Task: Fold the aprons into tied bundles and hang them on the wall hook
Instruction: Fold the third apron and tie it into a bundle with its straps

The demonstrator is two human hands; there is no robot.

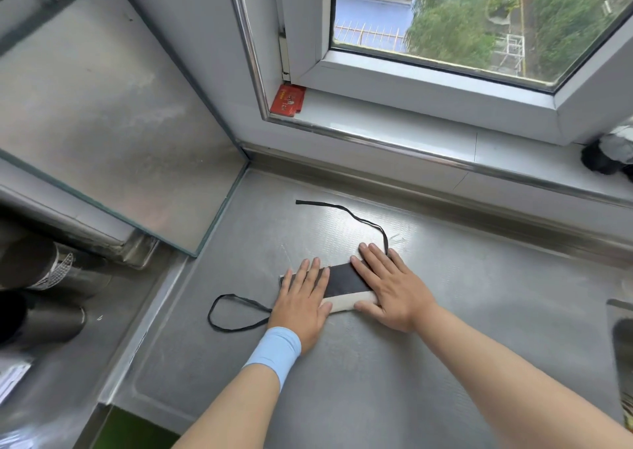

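Flat, palms down: left grip (303, 306), right grip (390, 291).

We seem to stand in a kitchen, high up in a building: an embossed steel counter (445, 328), a glass panel (102, 123) at left, and a far window (479, 20) over treetops.

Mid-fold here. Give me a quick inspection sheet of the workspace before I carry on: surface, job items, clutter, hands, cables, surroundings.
Surface: textured metal counter, with scuff marks.
Job's things: one folded apron, black and cream, flat on the counter. A strap loop lies to its left, and a far strap trails toward the sill. No hook in view.
Clutter: red packet in the sill corner, dark object on the sill at right, dark cylinders at the left edge.
Grippers: left hand and right hand are both flat, pressing the apron.
Cables: nothing seen.
Surroundings: window behind the counter, glass panel at left.
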